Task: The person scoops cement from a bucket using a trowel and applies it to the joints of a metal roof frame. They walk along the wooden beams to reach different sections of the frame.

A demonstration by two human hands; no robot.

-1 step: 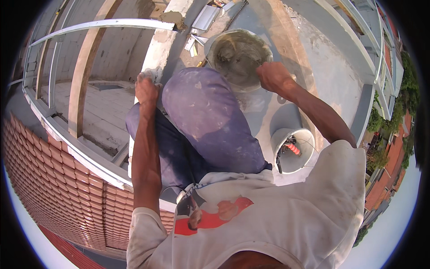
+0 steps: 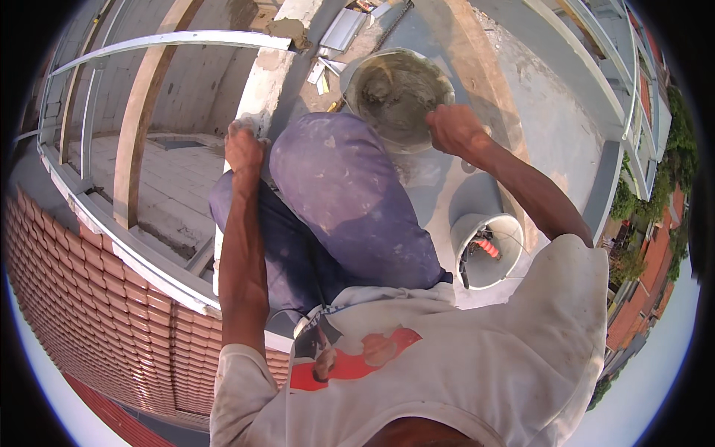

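Observation:
My left hand (image 2: 244, 147) is closed over the top edge of a pale block wall (image 2: 262, 93), left of my bent knee. To the right, my right hand (image 2: 454, 128) makes a fist at the right rim of a round bucket (image 2: 400, 147). Wet grey mortar (image 2: 410, 100) lies inside that bucket, with a hollowed lump at its left. A small pale knob shows beside the right wrist; what the fist grips is hidden.
A white pail (image 2: 514, 264) holding a red-handled tool (image 2: 488, 248) stands near my right hip. Metal offcuts (image 2: 342, 30) lie beyond the mortar. Left of the wall are wooden posts (image 2: 145, 119), metal framing (image 2: 171, 39) and a tiled roof (image 2: 97, 298) dropping away.

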